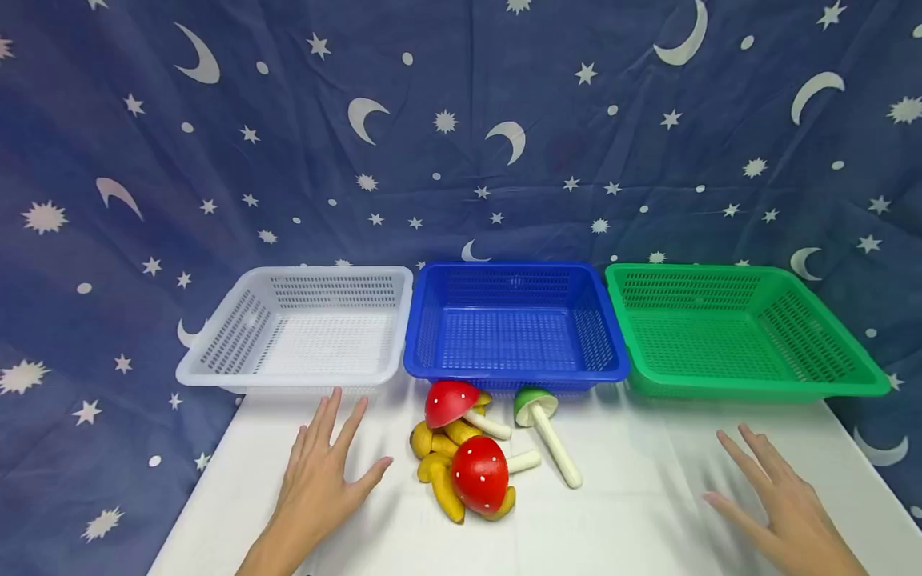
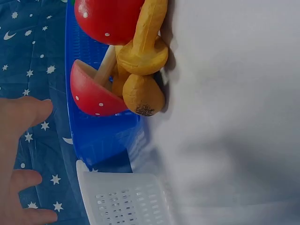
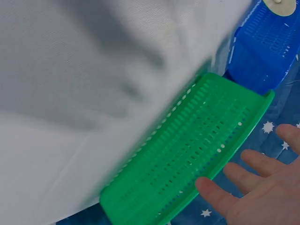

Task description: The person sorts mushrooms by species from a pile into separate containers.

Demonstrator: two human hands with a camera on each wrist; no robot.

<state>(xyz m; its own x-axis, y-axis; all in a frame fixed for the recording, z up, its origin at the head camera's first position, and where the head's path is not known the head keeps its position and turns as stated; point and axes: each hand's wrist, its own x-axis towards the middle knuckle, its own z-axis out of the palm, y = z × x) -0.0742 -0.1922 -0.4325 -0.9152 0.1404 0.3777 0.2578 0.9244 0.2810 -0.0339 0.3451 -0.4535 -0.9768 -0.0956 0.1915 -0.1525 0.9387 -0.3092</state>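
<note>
My left hand [image 1: 317, 476] hovers left of a pile of toy mushrooms, its fingers spread and touching nothing. In the pile, a red mushroom with white dots [image 1: 480, 475] lies in front and another red mushroom [image 1: 450, 402] lies behind, both with pale stems. Several yellow mushrooms [image 1: 448, 492] are partly hidden under them; one yellow mushroom [image 2: 143, 96] shows a dark tip in the left wrist view. A green-capped mushroom [image 1: 553, 444] lies just right of the pile. Far to the right, my right hand [image 1: 781, 504] is held over the table with fingers extended, holding nothing.
Three plastic baskets stand in a row behind the mushrooms: a white basket [image 1: 295, 379], a blue basket [image 1: 515, 374] and a green basket [image 1: 756, 388]. They rest on a white-covered table [image 1: 612, 528]. A dark blue curtain [image 1: 432, 160] with moons and stars hangs behind.
</note>
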